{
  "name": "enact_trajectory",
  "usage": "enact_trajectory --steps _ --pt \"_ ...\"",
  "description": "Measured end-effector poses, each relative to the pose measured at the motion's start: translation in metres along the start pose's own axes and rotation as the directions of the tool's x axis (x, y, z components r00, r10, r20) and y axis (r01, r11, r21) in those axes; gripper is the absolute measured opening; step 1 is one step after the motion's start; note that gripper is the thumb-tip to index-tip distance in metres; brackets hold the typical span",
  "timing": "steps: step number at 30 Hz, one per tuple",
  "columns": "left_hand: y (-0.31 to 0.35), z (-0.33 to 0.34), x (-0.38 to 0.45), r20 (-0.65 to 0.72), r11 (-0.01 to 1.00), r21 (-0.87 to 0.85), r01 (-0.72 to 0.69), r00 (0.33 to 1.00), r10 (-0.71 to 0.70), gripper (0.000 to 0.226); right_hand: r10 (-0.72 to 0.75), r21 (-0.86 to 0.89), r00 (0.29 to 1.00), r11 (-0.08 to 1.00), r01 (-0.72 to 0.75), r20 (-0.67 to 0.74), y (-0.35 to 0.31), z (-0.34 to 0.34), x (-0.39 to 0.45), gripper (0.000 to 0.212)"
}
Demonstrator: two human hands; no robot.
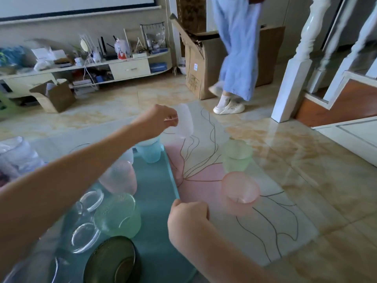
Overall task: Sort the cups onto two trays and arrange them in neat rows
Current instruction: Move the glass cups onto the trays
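Note:
My left hand point(158, 120) pinches the rim of a frosted white cup point(184, 121) and holds it tilted in the air above a blue cup point(150, 151). The blue cup stands at the far end of a teal tray point(155, 201), which also carries a pink textured cup point(120, 177), a green textured cup point(118, 215) and clear glasses point(85, 237). My right hand point(188, 217) is curled at the tray's right edge and holds nothing. To the right, a frosted green cup point(236, 155) and a frosted pink cup point(240, 192) stand on the table.
The table top point(275, 231) is glass with a pink flower drawing. A dark green bowl point(111, 260) sits at the tray's near end. Clear plastic wrapping point(16, 154) lies at the left. A person in blue trousers point(238, 48) walks past a cardboard box point(206, 58) beyond the table.

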State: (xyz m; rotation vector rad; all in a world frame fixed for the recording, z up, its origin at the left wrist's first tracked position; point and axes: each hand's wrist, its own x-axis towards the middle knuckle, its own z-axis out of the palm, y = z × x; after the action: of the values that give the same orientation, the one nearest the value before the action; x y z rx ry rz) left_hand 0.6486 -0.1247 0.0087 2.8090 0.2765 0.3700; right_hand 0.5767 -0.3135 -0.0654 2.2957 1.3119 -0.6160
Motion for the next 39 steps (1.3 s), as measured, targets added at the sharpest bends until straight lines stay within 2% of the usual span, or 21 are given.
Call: enact_trajectory --steps 2,4,7,10,17,20,22,24,27,30,32,35,37,39 --pt "0.002 -0.027 -0.021 -0.024 0.997 -0.007 -0.077 0.997 0.077 0.008 -0.022 -0.058 1.0 0.998 0.021 -0.015 0.001 0.0 0.0 0.06" --pt "0.001 -0.043 -0.047 0.042 0.995 0.022 -0.097 0.995 0.096 0.007 -0.049 -0.029 0.999 0.998 0.048 -0.023 0.001 0.002 -0.004 0.06" --pt "-0.004 -0.044 -0.083 0.201 0.995 0.091 -0.031 0.979 0.012 0.008 -0.014 -0.034 0.999 0.999 0.013 -0.031 0.001 0.001 -0.012 0.06" --pt "-0.007 -0.032 -0.101 0.299 0.986 0.166 0.007 0.953 -0.057 0.01 0.001 -0.002 0.999 1.0 -0.001 -0.048 0.0 -0.002 -0.025 0.055" --pt "0.002 -0.012 -0.112 0.397 0.926 0.365 -0.095 0.916 -0.063 0.011 -0.014 0.073 1.0 0.997 0.015 -0.016 0.005 -0.004 -0.042 0.044" --pt "0.008 -0.015 -0.107 0.451 0.91 0.395 -0.122 0.89 -0.076 0.017 -0.027 0.089 0.998 0.996 0.031 -0.048 0.009 -0.006 -0.046 0.037" --pt "0.016 -0.021 -0.101 0.45 0.92 0.373 -0.119 0.89 -0.067 0.022 -0.036 0.123 0.994 0.991 0.049 -0.106 0.013 -0.011 -0.049 0.031" --pt "0.026 -0.026 -0.093 0.384 0.936 0.33 -0.123 0.923 -0.014 0.019 -0.035 0.204 0.976 0.976 0.08 -0.215 0.022 -0.02 -0.055 0.024" --pt "0.046 -0.023 -0.076 0.274 0.965 0.216 -0.145 0.958 0.083 0.018 0.029 0.284 0.889 0.952 0.115 -0.457 0.048 -0.033 -0.071 0.005" --pt "0.073 0.0 -0.053 0.257 0.963 0.166 -0.211 0.952 0.164 0.031 0.177 0.333 0.804 0.942 0.028 -0.568 0.084 -0.032 -0.089 0.019" --pt "0.091 0.021 -0.039 0.259 0.949 0.155 -0.276 0.938 0.231 0.037 0.247 0.336 0.794 0.94 -0.058 -0.555 0.104 -0.021 -0.094 0.024" --pt "0.111 0.054 -0.021 0.318 0.895 0.235 -0.38 0.9 0.298 0.04 0.296 0.336 0.846 0.93 -0.149 -0.443 0.12 0.001 -0.09 0.033" --pt "0.115 0.072 -0.014 0.358 0.869 0.287 -0.403 0.886 0.293 0.034 0.301 0.351 0.876 0.922 -0.166 -0.377 0.126 0.014 -0.083 0.036" --pt "0.114 0.086 -0.011 0.342 0.878 0.283 -0.385 0.896 0.283 0.023 0.297 0.341 0.897 0.922 -0.181 -0.328 0.128 0.023 -0.075 0.033"
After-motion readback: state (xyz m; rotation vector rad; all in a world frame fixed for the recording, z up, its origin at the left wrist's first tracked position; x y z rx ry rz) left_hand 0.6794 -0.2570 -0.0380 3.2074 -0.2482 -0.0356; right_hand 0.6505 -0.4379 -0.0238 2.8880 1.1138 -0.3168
